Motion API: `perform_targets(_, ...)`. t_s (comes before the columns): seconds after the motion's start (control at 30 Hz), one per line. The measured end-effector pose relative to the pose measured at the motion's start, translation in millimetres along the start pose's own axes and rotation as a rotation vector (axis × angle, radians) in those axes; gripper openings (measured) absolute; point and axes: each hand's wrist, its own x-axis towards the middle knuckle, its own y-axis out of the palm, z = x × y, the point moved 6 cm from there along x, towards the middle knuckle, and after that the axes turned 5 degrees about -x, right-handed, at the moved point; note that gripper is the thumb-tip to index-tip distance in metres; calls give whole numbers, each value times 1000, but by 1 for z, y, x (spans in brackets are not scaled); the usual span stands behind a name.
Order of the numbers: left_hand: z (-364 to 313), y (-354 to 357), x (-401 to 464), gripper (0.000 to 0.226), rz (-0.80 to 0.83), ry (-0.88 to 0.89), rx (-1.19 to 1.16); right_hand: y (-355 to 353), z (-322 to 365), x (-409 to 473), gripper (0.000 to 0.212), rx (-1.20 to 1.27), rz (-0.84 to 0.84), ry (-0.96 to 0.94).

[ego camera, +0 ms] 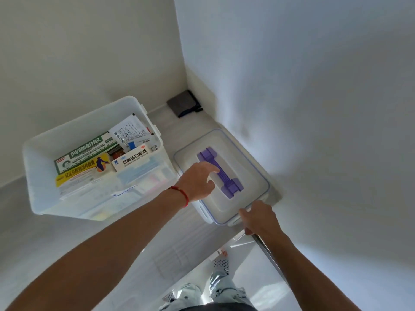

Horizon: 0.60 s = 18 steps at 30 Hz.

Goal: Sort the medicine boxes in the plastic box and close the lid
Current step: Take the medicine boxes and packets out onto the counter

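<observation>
The left hand [198, 181] reaches over the lid [244, 176] of the smaller container, its fingers [212, 168] loosely spread and fairly straight, their tips at the near side of the purple handle [221, 172] that lies flat in the lid's middle. Whether the tips touch the handle or hover just above it cannot be told. A red string [179, 194] circles that wrist.

The right hand [260, 217] sits at the lid's near corner, its fingers [244, 215] curled down over the edge, apparently at a side latch; the fingertips are hidden below the rim, so how firmly they grip cannot be told.

Left of the left fingers, just beside the lidded container, stands the open plastic box [45, 176] on the pale counter [125, 239]. Medicine boxes [132, 159] lie stacked inside it, among them a green-and-white one and a yellow one, with a printed leaflet [129, 129] standing behind them.

Beyond both hands, in the far corner by the wall, lies a dark flat object [183, 102].
</observation>
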Motion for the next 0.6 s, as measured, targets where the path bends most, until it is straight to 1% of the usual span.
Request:
perform_targets(0.1, -8, -36, -44, 38, -210, 74, -150, -7, 33, -8, 33, -46, 34, -115)
perform_targets(0.17, -5, -68, -76, 32, -391, 84, -228, -13, 68, -15, 33, -113, -6, -268)
perform_targets(0.23, 3, -103, -108, 28, -600, 109, -182, -16, 108, -25, 33, -126, -34, -433)
perform_targets(0.3, 17, -135, -137, 25, -785, 115, -88, -19, 151, -40, 29, -70, -79, -580)
perform_targets(0.37, 45, -162, -160, 23, -909, 35, -38, -22, 193, -59, 23, 25, -153, -712)
perform_targets(0.43, 80, -183, -179, 21, -970, -109, 13, -24, 235, -80, 19, 78, -223, -874)
perform_targets(0.47, 100, -190, -186, 19, -969, -193, 26, -23, 254, -90, 17, 86, -242, -953)
perform_targets(0.53, 142, -197, -198, 21, -897, -352, 42, -16, 288, -100, 15, 55, -258, -1060)
perform_targets(0.6, 174, -193, -206, 26, -789, -441, 61, -6, 316, -99, 19, -47, -274, -1091)
